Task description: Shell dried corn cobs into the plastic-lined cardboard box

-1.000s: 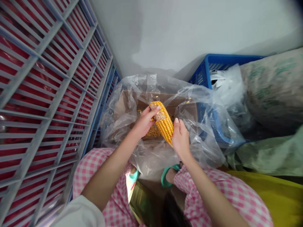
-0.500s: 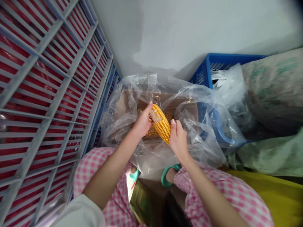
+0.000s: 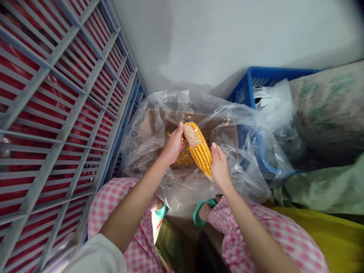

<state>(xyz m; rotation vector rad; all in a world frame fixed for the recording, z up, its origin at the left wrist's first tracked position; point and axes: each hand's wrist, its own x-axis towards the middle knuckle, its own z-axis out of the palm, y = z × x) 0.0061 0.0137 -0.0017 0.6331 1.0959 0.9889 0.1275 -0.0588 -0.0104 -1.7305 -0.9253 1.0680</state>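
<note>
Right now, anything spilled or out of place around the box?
A few corn kernels appear stranded on the plastic liner near the far edge of the cardboard box, apart from the kernel pile inside. Otherwise nothing odd.

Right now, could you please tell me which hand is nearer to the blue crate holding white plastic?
Right. The right hand is left of the blue crate; the left hand is farther left, across the corn cob.

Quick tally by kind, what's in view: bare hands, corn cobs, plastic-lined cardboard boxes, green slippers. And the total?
Hands: 2 (left hand, right hand)
Corn cob: 1
Cardboard box: 1
Green slippers: 2 (left slipper, right slipper)
Total: 6
</note>
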